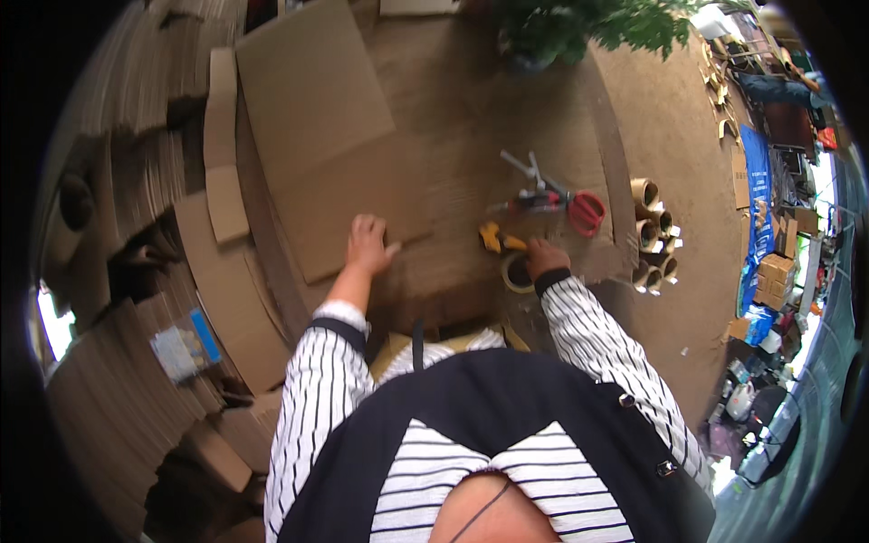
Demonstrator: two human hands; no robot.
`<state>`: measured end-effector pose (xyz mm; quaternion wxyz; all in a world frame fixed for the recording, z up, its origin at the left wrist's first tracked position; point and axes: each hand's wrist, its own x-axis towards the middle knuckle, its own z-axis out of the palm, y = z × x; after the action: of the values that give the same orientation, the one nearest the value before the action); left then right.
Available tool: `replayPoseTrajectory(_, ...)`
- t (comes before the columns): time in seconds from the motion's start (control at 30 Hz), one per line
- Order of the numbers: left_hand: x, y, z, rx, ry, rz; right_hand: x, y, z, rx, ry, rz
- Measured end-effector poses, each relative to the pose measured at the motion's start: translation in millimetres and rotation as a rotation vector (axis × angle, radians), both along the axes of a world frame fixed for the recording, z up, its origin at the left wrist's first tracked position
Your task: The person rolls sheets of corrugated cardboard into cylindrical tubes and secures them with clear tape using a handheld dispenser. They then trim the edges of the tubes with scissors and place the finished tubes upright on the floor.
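My left hand lies on a flat brown cardboard sheet, fingers spread and thumb apart. My right hand has its fingers closed around the near end of a small yellow tool, whose exact kind I cannot make out. Just below that tool and against the right hand sits a roll of tape, partly covered. Farther up the table are scissors with red handles and, beside them, a red-and-dark hand tool with pale strips.
Another cardboard panel lies toward the far left of the wooden table. Stacked cardboard crowds the left side. A leafy green plant stands at the far edge. Cardboard tubes stand right of the table.
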<state>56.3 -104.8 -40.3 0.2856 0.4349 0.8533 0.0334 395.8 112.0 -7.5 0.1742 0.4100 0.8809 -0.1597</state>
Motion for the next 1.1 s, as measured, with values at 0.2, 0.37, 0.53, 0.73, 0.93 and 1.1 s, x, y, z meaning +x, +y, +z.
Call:
replayPoseTrajectory(0.2, -6, -20, 39, -0.276, -0.086, -0.075, 32, 48, 15, -0.122, -0.161, 0.035)
replayPoseTrajectory(0.37, -38, 42, 68, -0.494, -0.143, -0.026, 17, 139, 14, -0.448, 0.209, -0.029)
replayPoseTrajectory(0.53, -69, 91, 24, -0.431, -0.157, 0.412, -101, 244, -13, -0.246, 0.437, -0.321)
replayPoseTrajectory(0.73, -67, 142, 21, -0.579, -0.122, 0.338, -172, 389, -94, -0.305, 0.701, -0.682)
replayPoseTrajectory(0.93, -73, 129, 14, -0.636, -0.129, 0.326, -230, 377, -90, -0.465, 1.008, -0.616)
replayPoseTrajectory(1.1, -71, 137, 21, -0.708, -0.151, 0.334, -240, 371, -93, -0.56, 1.177, -0.536)
